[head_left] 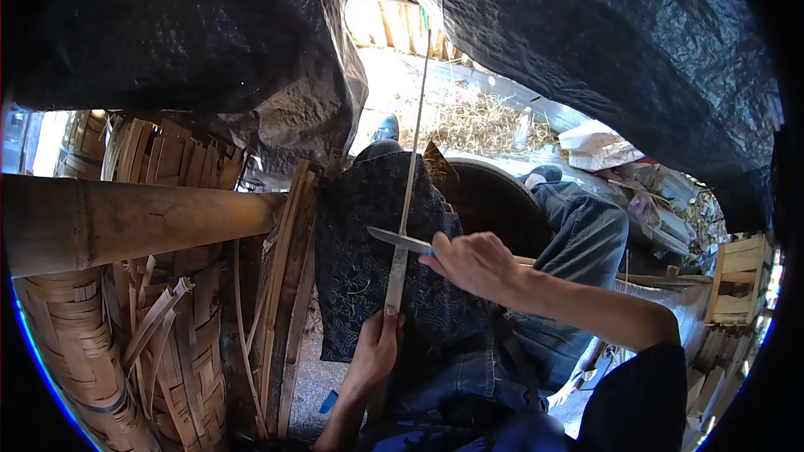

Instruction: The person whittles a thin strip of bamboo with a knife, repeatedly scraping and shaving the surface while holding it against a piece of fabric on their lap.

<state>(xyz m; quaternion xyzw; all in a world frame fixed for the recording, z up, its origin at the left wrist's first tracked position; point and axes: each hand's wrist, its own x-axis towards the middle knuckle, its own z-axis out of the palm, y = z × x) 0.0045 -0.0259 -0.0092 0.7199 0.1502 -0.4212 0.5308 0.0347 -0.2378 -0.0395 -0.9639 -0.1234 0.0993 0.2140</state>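
A long, thin bamboo strip (412, 172) runs away from my lap toward the bright opening. My left hand (377, 350) is closed round its near, wider end, thumb on top. In my right hand (477, 264) is a knife (394, 238), gripped by its handle. Its blade lies crosswise at the strip, ahead of my left hand, pointing left. Most of the handle is hidden by my fingers. Beneath the strip, a dark patterned cloth (347, 285) covers my leg.
A thick bamboo pole (142, 222) juts in from the left above woven bamboo baskets (75, 351). Dark plastic sheeting (586, 42) hangs overhead and ahead. Straw-like shavings (477, 121) litter the ground beyond. A white bag (599, 146) lies at the right, and a wooden crate (739, 276) stands nearer.
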